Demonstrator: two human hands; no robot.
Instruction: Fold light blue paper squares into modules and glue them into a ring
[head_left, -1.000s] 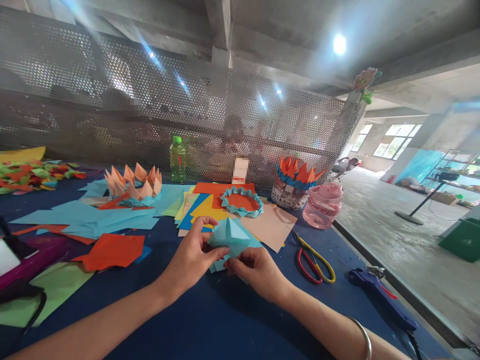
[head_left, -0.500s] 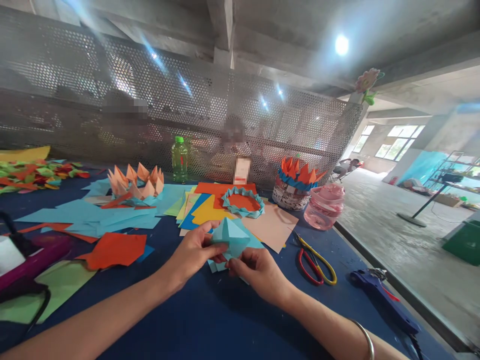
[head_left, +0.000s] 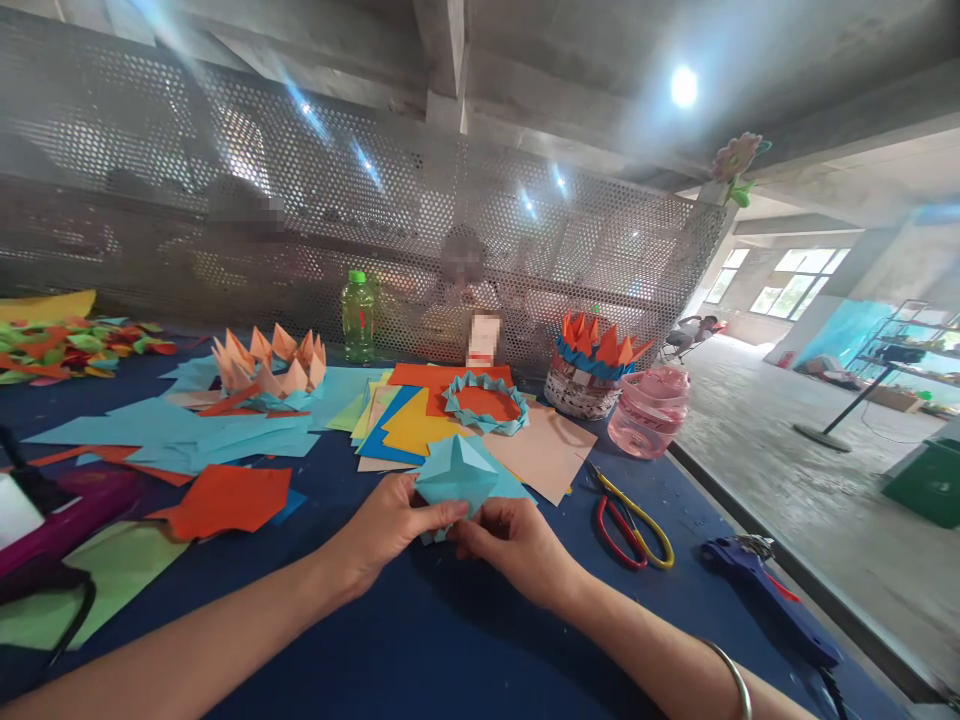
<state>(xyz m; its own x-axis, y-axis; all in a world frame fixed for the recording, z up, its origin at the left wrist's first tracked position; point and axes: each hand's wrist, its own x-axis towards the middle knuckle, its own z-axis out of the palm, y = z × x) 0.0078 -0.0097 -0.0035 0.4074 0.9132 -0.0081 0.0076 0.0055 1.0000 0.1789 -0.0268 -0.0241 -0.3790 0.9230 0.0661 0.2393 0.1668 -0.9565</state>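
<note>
A light-blue folded paper piece with a raised peak is held up in front of me, over the blue table. My left hand grips its left side, thumb laid along the lower front edge. At the lower right edge, my right hand pinches with thumb and curled fingers; its fingertips are partly hidden. Light-blue paper also shows behind and below the piece. Just beyond lie a ring of folded blue paper and stacked coloured sheets.
Scissors and a blue glue gun lie on the right. A pink jar and a patterned tub with orange folded pieces stand behind. At left are a peach paper crown, blue sheets and a green-capped bottle.
The folded paper has tilted and shifted slightly left. My left thumb has slid right along its lower edge, nearer the right fingers.
</note>
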